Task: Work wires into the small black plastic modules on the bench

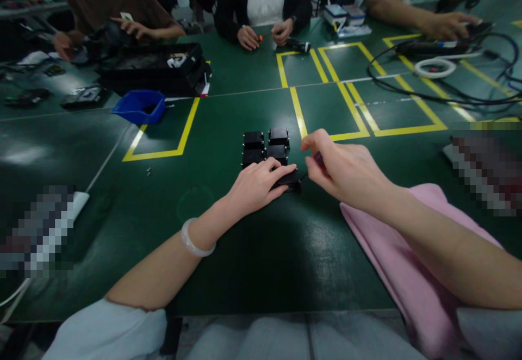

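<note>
Black component (290, 179) lies on the green table (253, 262) beneath my left hand (256, 186), whose fingers press flat on it; my right hand (342, 167), just beside on the right, pinches a small dark tool (318, 159).

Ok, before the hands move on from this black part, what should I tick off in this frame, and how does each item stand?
1. Left hand steadies the black part: ok, fingers lie on top of it.
2. Right hand carries a tool: cannot tell; something small and dark shows at the pinched fingers.
3. Four black blocks stay grouped: ok, two rows, close together behind the part.
4. Pink cloth keeps off the part: ok, it lies under the right forearm.
5. Blue bin out of the way: ok, far left.
</note>
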{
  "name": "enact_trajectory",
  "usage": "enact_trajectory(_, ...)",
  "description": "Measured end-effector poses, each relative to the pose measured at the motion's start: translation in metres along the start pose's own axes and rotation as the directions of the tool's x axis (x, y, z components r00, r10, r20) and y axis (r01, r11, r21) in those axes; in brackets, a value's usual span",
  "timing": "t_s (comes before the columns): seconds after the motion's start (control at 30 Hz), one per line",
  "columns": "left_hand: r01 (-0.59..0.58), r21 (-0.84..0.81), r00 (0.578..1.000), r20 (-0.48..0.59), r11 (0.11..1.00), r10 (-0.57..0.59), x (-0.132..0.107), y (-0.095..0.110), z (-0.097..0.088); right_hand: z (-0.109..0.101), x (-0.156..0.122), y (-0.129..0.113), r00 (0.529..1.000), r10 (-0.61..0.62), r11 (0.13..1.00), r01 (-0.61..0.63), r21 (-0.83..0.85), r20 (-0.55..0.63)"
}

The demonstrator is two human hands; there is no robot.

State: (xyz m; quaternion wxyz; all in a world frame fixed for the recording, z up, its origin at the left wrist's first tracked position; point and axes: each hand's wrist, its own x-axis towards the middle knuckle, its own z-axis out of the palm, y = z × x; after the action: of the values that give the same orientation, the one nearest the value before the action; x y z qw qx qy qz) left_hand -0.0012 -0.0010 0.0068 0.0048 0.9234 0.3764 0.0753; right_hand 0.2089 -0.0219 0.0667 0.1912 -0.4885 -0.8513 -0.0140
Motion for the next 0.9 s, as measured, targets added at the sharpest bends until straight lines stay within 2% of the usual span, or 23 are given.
enact_trajectory(0.2, -0.001, -0.022, 1.000, -0.004, 1.000, 0.001, 0.000, -0.001, 0.002, -0.004, -0.001, 0.001, 0.997, -0.072, 0.997, 0.071, 0.022, 0.003)
enact_trajectory(0.4, 0.003, -0.004, 1.000, 0.004, 1.000, -0.003, 0.001, 0.000, 0.001, -0.003, 0.000, 0.004, 0.999, -0.046, 0.999, 0.046, 0.013, 0.024)
enact_trajectory(0.6, 0.007, -0.016, 1.000, -0.001, 1.000, -0.007, 0.000, -0.001, 0.002, -0.010, 0.001, 0.001, 0.991, -0.105, 0.994, 0.101, 0.053, 0.080)
enact_trajectory(0.77, 0.010, -0.018, 1.000, 0.004, 1.000, -0.010, 0.000, -0.002, 0.002, -0.011, 0.000, 0.000, 0.992, -0.055, 0.997, 0.060, -0.048, 0.110)
enact_trajectory(0.9, 0.010, -0.009, 1.000, 0.007, 1.000, -0.010, 0.000, -0.001, 0.001, -0.011, -0.002, 0.000, 0.994, -0.051, 0.998, 0.055, -0.039, 0.093)
